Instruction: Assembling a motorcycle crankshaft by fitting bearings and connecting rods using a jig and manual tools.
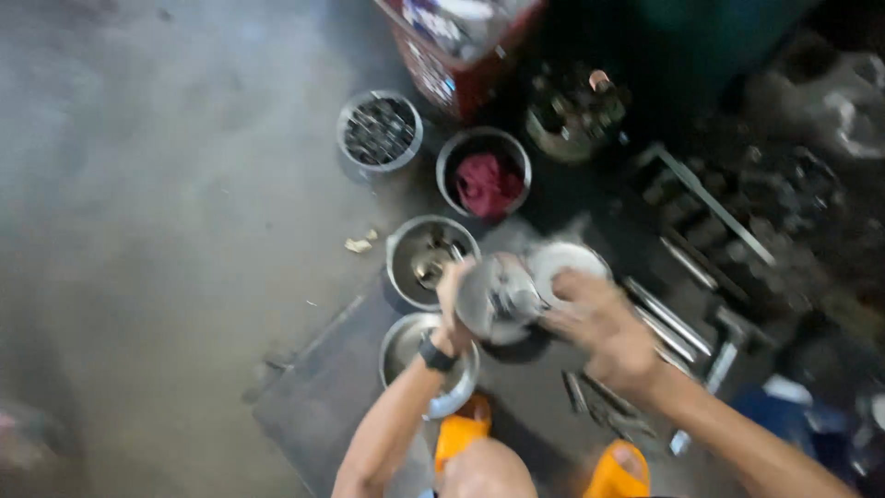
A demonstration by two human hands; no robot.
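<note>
Over dark mat, blurred round silvery metal part

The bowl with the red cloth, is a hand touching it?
No. The bowl with the red cloth sits apart on the floor, while the left hand and right hand both grip a round metal part nearer the person.

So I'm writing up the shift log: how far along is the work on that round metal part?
Looks mid-job. Sorted already: small parts fill one steel bowl, and a red rag sits in another. In hand: the left hand and right hand grip the round metal part. Left over: loose tools lie on the dark mat. Blur hides finer detail.
</note>
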